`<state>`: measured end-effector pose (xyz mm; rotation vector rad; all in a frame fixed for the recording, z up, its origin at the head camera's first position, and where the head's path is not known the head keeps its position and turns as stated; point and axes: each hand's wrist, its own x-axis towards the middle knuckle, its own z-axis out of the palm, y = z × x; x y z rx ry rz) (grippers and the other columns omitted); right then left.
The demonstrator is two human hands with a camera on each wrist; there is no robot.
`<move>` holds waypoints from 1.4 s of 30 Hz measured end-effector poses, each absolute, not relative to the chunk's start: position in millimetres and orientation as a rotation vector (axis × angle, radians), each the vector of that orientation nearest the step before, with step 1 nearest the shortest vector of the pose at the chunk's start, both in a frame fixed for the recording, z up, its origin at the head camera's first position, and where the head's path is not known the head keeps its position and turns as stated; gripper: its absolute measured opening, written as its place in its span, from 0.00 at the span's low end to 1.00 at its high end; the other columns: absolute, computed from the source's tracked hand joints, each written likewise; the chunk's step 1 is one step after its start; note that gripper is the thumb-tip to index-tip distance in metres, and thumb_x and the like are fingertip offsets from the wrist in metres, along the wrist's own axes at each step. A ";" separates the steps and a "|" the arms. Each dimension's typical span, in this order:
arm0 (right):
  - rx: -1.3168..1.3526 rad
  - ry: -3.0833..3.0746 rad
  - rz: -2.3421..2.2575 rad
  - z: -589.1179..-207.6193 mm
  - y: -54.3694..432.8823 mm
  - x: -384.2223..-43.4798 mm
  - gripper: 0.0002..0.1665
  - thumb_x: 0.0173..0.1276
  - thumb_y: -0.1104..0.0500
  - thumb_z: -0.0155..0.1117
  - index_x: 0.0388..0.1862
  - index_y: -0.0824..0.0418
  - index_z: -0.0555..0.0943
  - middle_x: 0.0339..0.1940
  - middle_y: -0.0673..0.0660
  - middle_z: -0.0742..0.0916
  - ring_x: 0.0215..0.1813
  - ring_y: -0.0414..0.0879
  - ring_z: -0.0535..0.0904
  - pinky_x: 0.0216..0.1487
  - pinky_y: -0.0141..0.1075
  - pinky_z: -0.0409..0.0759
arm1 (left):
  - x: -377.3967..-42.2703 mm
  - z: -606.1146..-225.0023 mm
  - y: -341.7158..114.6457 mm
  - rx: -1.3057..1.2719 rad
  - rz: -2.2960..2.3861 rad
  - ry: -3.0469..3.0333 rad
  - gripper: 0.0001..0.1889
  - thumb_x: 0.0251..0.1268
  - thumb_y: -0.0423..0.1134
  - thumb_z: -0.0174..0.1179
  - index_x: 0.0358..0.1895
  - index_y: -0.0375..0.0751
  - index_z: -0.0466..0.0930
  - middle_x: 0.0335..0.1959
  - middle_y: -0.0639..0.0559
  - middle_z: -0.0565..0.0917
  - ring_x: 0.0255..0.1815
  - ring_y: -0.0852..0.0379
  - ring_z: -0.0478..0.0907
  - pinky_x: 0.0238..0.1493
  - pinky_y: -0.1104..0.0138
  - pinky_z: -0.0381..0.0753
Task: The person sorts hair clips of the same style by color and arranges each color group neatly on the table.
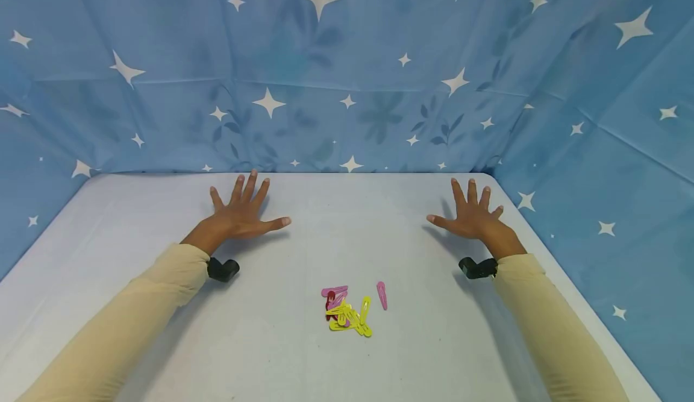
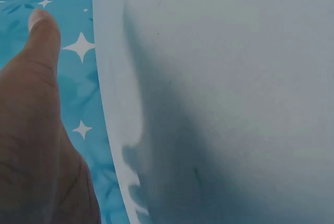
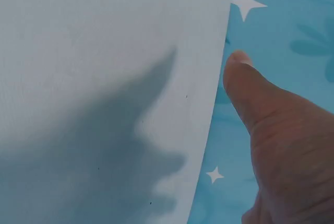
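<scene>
Fingers spread wide, my left hand [image 1: 241, 215] hovers over the far left part of the table and holds nothing. On the other side my right hand [image 1: 473, 216] is spread the same way, also with nothing in it. Between the forearms, nearer to me, lies a small heap of snap hair clips: several yellow clips [image 1: 365, 310], pink clips [image 1: 334, 291] and a dark red clip [image 1: 331, 298] partly covered by the others. One pink clip [image 1: 382, 295] lies apart, just right of the heap. Each wrist view shows only the thumb side of its hand and a shadow.
The hands and clips are over a white table [image 1: 260, 342] with rounded far corners. A blue curtain [image 1: 374, 40] with white stars hangs along its back and sides. Black wrist cameras, one at the left wrist [image 1: 223, 269] and one at the right wrist [image 1: 477, 267], jut inward.
</scene>
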<state>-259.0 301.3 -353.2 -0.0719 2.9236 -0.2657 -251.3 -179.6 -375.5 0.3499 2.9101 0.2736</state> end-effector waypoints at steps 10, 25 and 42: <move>-0.319 3.039 -0.553 -354.4 291.9 -255.8 0.39 0.71 0.47 0.61 0.72 0.67 0.64 0.71 0.75 0.60 0.70 0.73 0.48 0.63 0.67 0.53 | -246.9 -368.6 -177.7 0.609 0.551 2.979 0.49 0.62 0.70 0.53 0.76 0.39 0.55 0.78 0.36 0.34 0.75 0.32 0.39 0.65 0.35 0.50; -0.735 3.018 -1.009 -345.9 249.6 -219.3 0.13 0.69 0.61 0.64 0.50 0.64 0.85 0.45 0.57 0.86 0.49 0.53 0.79 0.49 0.50 0.78 | -198.7 -362.7 -126.2 1.031 1.261 2.728 0.18 0.61 0.46 0.68 0.50 0.38 0.85 0.41 0.53 0.85 0.36 0.61 0.77 0.31 0.66 0.78; -0.978 2.706 -1.119 -346.6 205.1 -175.5 0.15 0.66 0.59 0.69 0.50 0.61 0.85 0.39 0.44 0.86 0.41 0.39 0.79 0.43 0.40 0.79 | -154.8 -364.7 -88.3 1.075 1.290 2.417 0.18 0.57 0.45 0.71 0.47 0.38 0.86 0.30 0.63 0.82 0.29 0.62 0.76 0.31 0.67 0.78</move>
